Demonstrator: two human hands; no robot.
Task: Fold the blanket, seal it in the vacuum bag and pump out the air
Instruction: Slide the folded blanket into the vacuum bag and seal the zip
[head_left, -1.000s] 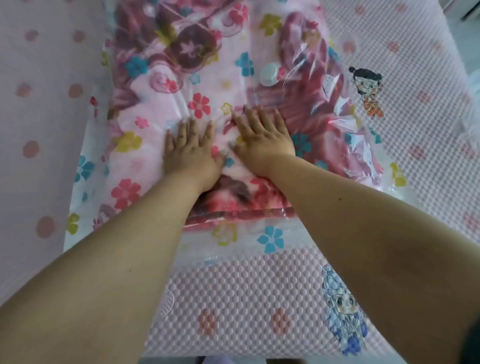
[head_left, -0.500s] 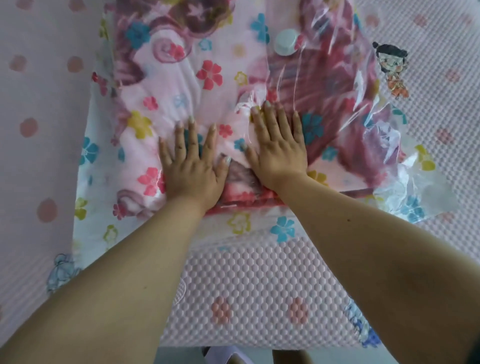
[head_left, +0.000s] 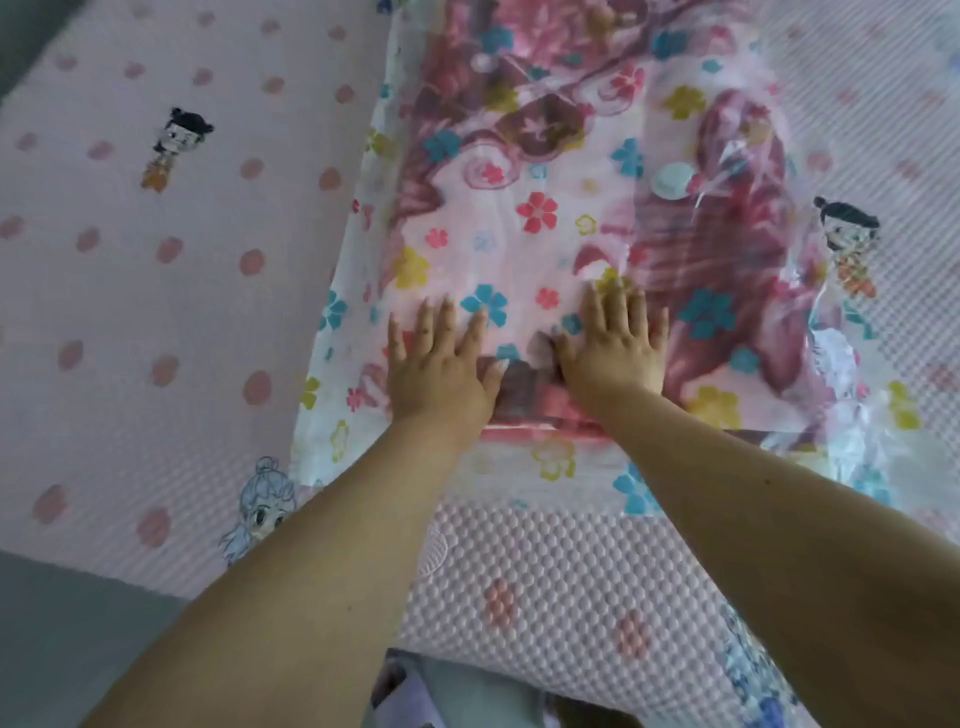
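Left hand (head_left: 439, 376) and right hand (head_left: 613, 351) press flat, fingers straight and spread, on the bag (head_left: 519, 228) near edge; blanket (head_left: 727, 270) lies beneath.

1. A clear plastic vacuum bag printed with coloured flowers (head_left: 363, 332) lay on a pink dimpled mat with cartoon figures (head_left: 545, 561).
2. Inside it sat a folded pink and dark-red blanket (head_left: 727, 291).
3. The left hand (head_left: 436, 374) and right hand (head_left: 613, 348) pressed flat on the bag, fingers straight, side by side but apart.
4. A round white valve cap (head_left: 672, 179) sat on the bag's top, beyond the right hand.
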